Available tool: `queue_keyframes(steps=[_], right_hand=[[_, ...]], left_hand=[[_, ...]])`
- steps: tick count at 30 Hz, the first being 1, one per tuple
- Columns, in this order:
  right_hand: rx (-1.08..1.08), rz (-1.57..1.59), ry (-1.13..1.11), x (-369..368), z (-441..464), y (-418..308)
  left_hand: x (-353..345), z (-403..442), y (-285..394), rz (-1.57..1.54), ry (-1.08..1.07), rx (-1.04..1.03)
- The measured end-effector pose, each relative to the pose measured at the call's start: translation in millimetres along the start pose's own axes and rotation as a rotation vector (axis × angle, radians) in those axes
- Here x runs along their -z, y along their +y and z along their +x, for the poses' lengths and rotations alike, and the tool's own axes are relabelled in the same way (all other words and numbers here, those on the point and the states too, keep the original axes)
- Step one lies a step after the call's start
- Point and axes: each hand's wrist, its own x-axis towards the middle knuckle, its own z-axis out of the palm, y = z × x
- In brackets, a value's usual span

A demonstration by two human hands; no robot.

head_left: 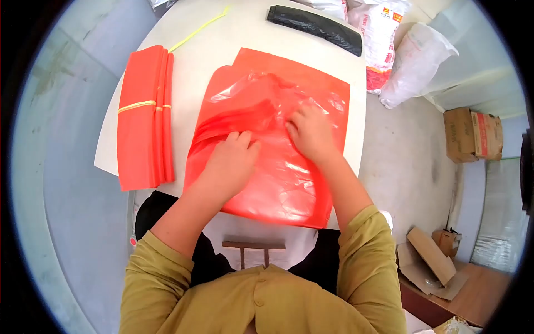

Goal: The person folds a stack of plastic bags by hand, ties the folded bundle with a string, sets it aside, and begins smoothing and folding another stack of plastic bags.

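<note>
Red plastic bags [295,183] lie in a flat stack in front of me, the upper sheet rumpled and shiny. My left hand [231,164] is closed, its bent fingers gripping the red plastic near a bunched fold at the middle left. To the right of it, my right hand [312,133] also has its fingers curled into the raised plastic. The fingertips of both hands are partly hidden by folds. Left of the stack sit folded red bundles [138,125] bound with thin yellow bands.
The stack rests on a white table [194,55]. A yellow strip [200,28] and a black plastic roll [314,28] lie toward its far side. Beyond it stand white sacks [381,33]. Cardboard boxes [460,136] are at the right, with flattened cardboard [431,256] lower down.
</note>
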Motion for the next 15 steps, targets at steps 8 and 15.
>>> queue_keyframes(steps=[8, 15], right_hand=[[0.050, 0.152, 0.003, 6.5, -26.6, -2.8], [0.096, 0.134, 0.076, -8.1, -27.6, 4.6]], left_hand=[[12.3, 16.0, -9.3, 0.123, 0.069, 0.124], [9.6, 52.0, -33.7, 0.013, 0.426, 0.237]])
